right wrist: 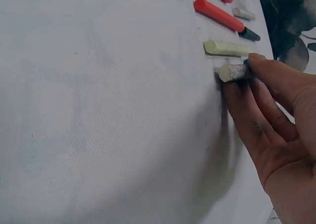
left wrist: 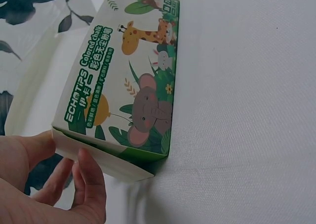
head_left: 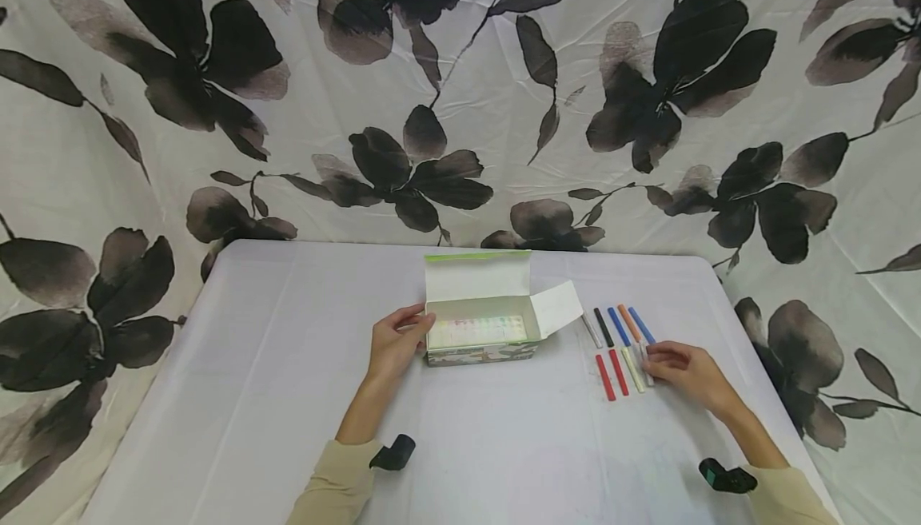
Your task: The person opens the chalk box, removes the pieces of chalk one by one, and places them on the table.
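Note:
A cardboard box of colored chalk (head_left: 482, 355) stands with its lid raised and its right side flap folded out; pale chalk sticks (head_left: 478, 329) lie in it. At its left end my left hand (head_left: 396, 345) pinches the white end flap (left wrist: 116, 166) between thumb and fingers. My right hand (head_left: 691, 377) pinches a white chalk stick (right wrist: 229, 73) by thumb and fingertips, close over the cloth. Beside that stick lies a pale yellow chalk stick (right wrist: 224, 48), then two red sticks (head_left: 605, 377).
Behind the front row lie a black stick (head_left: 604, 328), an orange stick (head_left: 629, 322), two blue sticks (head_left: 619, 326) and a greyish one (head_left: 592, 330). A white cloth (head_left: 504, 445) covers the table, and a flower-printed curtain (head_left: 504, 69) hangs behind it.

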`<state>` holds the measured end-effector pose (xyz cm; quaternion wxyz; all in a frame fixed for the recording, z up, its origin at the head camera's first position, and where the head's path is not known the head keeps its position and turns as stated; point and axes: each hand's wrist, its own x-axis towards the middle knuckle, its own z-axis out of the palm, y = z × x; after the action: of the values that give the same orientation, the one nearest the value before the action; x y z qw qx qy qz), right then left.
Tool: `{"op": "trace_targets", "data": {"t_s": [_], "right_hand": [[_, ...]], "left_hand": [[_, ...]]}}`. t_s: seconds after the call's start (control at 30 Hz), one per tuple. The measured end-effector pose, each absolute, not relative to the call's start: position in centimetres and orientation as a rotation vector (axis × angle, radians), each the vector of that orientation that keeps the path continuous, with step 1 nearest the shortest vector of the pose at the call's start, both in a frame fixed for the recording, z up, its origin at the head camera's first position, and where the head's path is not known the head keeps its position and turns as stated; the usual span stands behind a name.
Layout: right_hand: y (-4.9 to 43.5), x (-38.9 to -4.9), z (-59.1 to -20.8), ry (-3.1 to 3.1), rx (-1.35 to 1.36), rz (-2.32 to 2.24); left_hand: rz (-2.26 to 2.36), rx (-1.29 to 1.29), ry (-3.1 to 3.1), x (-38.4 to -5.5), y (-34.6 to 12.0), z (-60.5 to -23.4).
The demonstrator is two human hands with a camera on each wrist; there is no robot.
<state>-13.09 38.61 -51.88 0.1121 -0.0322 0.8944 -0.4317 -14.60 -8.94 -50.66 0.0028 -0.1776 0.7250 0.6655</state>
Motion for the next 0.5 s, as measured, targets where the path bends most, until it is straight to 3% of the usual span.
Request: {"op": "trace_targets", "data": {"t_s": [0.5], "right_hand": [[36.9,-13.4,-51.8,2.898,-0.176,-0.988]], "left_hand": [[2.116,-0.554,2.26,-14.7,-8.9,-50.6]]}}
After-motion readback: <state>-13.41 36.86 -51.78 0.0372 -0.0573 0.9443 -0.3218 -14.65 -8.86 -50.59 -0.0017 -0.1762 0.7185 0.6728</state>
